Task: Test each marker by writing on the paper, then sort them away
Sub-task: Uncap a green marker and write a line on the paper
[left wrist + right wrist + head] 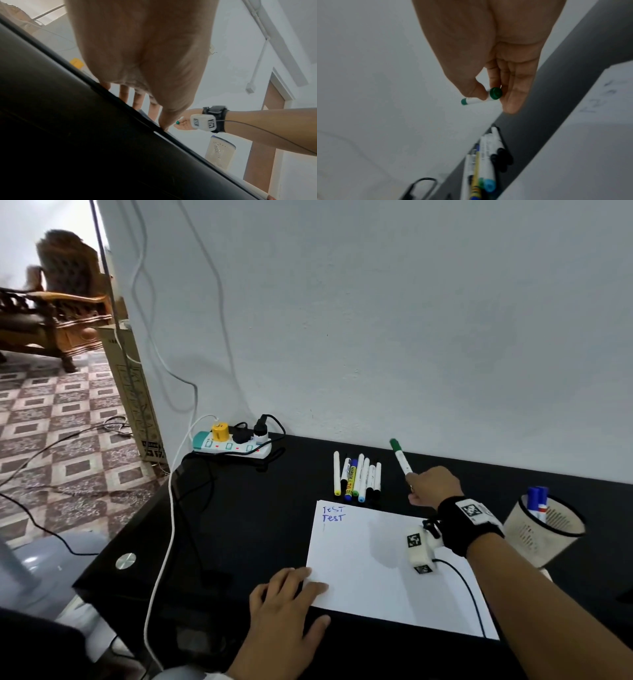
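Pictured: right hand (432, 487) raised beyond the far edge of the paper (394, 570), thumb and fingers pinching a green-capped marker (400, 457) by its lower end — cap on, pointing up and away. Left hand (284, 604) flat, fingers relaxed, pressing the sheet's near-left corner. 2 blue "TEST" lines already at top left. 7 markers (357, 477) lined up just past the sheet; a mesh pen cup (544, 530) with blue markers at right. Best handled next, likely: uncap, write below the existing lines, keep the corner pinned — recap before sorting.
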